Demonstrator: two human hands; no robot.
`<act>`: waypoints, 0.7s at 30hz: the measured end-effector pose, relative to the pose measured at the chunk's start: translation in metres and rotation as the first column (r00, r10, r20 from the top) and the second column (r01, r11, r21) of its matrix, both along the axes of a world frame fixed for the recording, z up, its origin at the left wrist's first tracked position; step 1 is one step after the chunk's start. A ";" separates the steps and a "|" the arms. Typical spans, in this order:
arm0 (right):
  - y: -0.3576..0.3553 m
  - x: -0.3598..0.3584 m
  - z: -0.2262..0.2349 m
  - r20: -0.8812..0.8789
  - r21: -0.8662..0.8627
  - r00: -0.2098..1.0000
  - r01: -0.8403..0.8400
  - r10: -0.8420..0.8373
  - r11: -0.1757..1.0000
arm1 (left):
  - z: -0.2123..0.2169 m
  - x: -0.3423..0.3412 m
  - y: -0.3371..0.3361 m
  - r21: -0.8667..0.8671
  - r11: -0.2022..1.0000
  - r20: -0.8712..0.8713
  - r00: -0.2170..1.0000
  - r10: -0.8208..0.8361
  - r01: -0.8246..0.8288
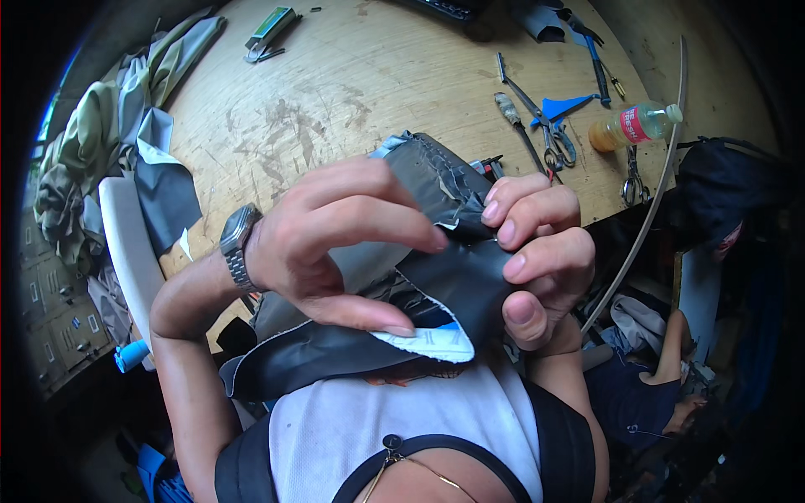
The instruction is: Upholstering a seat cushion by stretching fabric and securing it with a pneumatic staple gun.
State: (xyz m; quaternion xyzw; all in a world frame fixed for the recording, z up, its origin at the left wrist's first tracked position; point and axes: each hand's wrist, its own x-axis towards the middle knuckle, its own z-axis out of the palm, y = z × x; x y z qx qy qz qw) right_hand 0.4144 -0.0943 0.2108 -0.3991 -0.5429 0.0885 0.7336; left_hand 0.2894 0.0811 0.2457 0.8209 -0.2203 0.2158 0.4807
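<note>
A black leather-like cover (360,360) with a pale, fabric-like backing is spread in front of my chest, its flap edge turned up. My right hand (545,260) is closed on its right end, fingertips and thumb pinching the material. My left hand (344,243), wearing a metal watch, curves over the cover with thumb and index finger wide apart. Its thumb rests at the white edge of the flap, while the index fingertip touches the black material near my right fingers. Behind them lies a dark padded piece (428,172) with a ragged seam.
Scissors (553,151), a hammer (597,71), a blue scrap (566,107) and a bottle of yellowish drink (633,127) lie on the wooden table (402,75). Fabric (101,142) is heaped at left. A curved strip (641,226) stands right. Another person (641,402) is at lower right.
</note>
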 end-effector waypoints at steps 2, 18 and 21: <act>-0.003 -0.002 0.000 -0.046 -0.003 0.999 0.011 -0.011 1.000 | 0.012 0.011 -0.005 0.073 0.996 -0.024 0.999 -0.040 0.042; 0.007 -0.006 0.005 0.029 -0.030 0.994 0.106 -0.105 0.994 | 0.067 -0.002 -0.013 -0.374 0.831 -0.864 0.480 -0.152 -0.411; 0.011 -0.003 0.004 0.092 0.003 0.992 0.083 -0.083 0.997 | 0.070 0.005 -0.022 -0.528 0.711 -0.782 0.593 -0.193 -0.465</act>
